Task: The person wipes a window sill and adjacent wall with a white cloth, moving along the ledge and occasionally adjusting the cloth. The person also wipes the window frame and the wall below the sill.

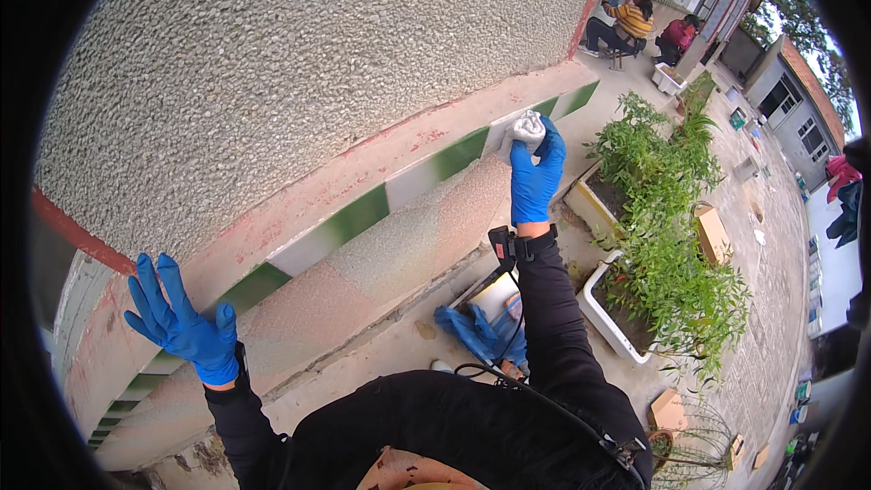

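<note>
My right hand (534, 184), in a blue glove, grips a rolled or folded white cloth (527, 128). The cloth is at the green-and-white band (354, 218) along the wall's base; whether it presses on the surface is hard to tell. At the left, my gloved left hand (187, 330) holds nothing, its fingers spread beside the wall's corner and the pink ledge (286, 207). Contact between that hand and the ledge cannot be made out. Above the ledge rises a pebble-dash wall (306, 75); under the band runs a speckled pinkish-grey plinth (381, 262).
Leafy plants grow in a white planter (590, 286) and another planter (586, 207) to my right. Blue plastic sheeting (473, 330) lies on the ground below my right arm. Two people, one in a striped top (629, 17), sit farther along the building. Cardboard boxes (713, 235) stand beyond the plants.
</note>
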Demonstrator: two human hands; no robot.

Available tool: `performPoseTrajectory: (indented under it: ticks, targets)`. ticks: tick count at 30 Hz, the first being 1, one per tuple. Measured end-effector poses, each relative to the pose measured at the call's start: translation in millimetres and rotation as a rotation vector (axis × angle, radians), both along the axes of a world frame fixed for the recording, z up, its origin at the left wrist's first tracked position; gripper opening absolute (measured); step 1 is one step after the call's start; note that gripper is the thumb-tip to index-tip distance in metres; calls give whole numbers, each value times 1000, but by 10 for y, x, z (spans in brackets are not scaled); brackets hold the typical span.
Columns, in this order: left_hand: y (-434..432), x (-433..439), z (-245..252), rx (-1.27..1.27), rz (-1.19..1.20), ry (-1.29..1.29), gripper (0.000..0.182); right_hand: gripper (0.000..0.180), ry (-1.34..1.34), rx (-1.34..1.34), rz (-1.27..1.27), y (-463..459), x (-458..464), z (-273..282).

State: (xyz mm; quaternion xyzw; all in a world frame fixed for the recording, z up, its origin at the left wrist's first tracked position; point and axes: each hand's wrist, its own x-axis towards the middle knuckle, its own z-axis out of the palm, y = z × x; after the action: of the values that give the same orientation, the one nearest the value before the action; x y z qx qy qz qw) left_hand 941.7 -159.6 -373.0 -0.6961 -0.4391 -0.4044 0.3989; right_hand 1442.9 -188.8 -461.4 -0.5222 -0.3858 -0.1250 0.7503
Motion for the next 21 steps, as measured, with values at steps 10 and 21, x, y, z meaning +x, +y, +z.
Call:
performPoseTrajectory:
  ticks: [10,21]
  targets:
    - [33,-53,-71,-9,94,16,96,48,131,135,65,182,1394,26]
    - [35,-64,-94,-26,155,42,100,49,156,62,-33,249,2337,-27]
